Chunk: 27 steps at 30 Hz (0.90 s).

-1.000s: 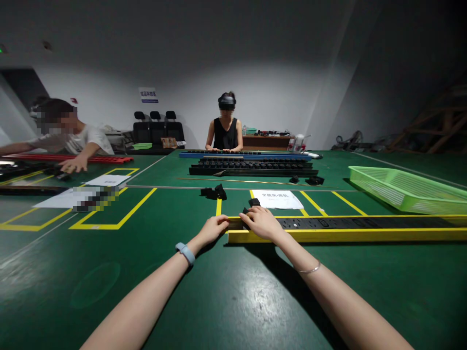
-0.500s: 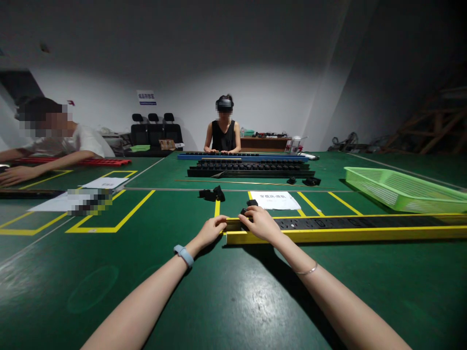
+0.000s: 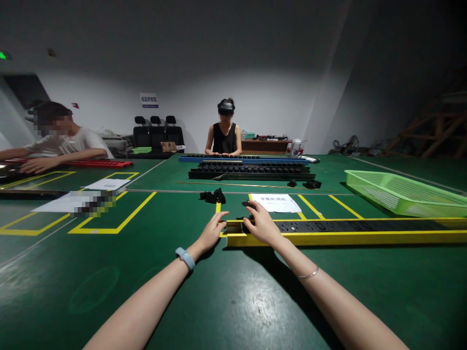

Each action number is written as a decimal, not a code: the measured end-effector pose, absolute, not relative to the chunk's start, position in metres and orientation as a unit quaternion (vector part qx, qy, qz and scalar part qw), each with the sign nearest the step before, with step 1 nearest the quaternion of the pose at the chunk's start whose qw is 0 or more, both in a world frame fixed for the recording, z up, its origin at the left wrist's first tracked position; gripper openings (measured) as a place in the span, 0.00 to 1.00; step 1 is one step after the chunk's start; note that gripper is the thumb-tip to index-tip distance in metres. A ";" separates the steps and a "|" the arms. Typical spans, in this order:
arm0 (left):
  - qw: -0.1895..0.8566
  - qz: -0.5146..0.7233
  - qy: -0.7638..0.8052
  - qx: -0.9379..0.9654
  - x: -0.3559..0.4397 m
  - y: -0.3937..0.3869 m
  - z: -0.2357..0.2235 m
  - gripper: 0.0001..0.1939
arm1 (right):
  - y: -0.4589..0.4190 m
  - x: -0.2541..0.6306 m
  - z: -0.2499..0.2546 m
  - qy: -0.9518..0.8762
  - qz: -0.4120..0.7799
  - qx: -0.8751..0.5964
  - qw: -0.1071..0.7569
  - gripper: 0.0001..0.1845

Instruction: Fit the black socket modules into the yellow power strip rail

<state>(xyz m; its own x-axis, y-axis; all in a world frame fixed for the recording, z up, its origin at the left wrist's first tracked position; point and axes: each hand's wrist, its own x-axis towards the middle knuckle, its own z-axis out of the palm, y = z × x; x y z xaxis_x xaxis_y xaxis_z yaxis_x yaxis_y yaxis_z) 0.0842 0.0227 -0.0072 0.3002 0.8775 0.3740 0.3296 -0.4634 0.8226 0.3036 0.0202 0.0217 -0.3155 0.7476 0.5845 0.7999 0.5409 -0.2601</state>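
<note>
L hand [image 3: 212, 232] — fingers open — is by L end of yellow rail [image 3: 328, 238]; R hand [image 3: 265, 225] is over it w/ fingers apart.

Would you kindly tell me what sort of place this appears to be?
Probably an assembly workshop: a yellow rail holding black socket modules lies on a large green worktable marked with yellow tape outlines, and co-workers sit by other rails.
</note>
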 end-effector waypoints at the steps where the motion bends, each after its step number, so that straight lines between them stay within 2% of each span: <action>1: 0.317 0.427 0.407 0.742 0.084 0.023 -0.008 0.20 | 0.020 0.304 0.021 -0.809 -0.033 -0.476 0.342 0.23; 6: 0.298 0.423 0.404 0.754 0.084 0.025 -0.010 0.20 | 0.020 0.305 0.025 -0.797 0.019 -0.456 0.396 0.24; 10: 0.249 0.452 0.389 0.763 0.087 0.020 -0.008 0.22 | 0.017 0.300 0.036 -0.774 0.111 -0.420 0.461 0.23; 15: 0.171 0.485 0.373 0.773 0.089 0.013 -0.006 0.31 | 0.007 0.284 0.044 -0.734 0.260 -0.416 0.469 0.22; 20: 0.116 0.505 0.382 0.765 0.087 0.017 -0.009 0.41 | 0.000 0.270 0.040 -0.727 0.332 -0.391 0.457 0.21; 23: 0.081 0.500 0.385 0.771 0.086 0.017 -0.009 0.41 | -0.005 0.266 0.037 -0.727 0.355 -0.374 0.454 0.20; 27: 0.057 0.486 0.369 0.790 0.085 0.015 -0.007 0.35 | -0.011 0.260 0.034 -0.729 0.377 -0.350 0.452 0.19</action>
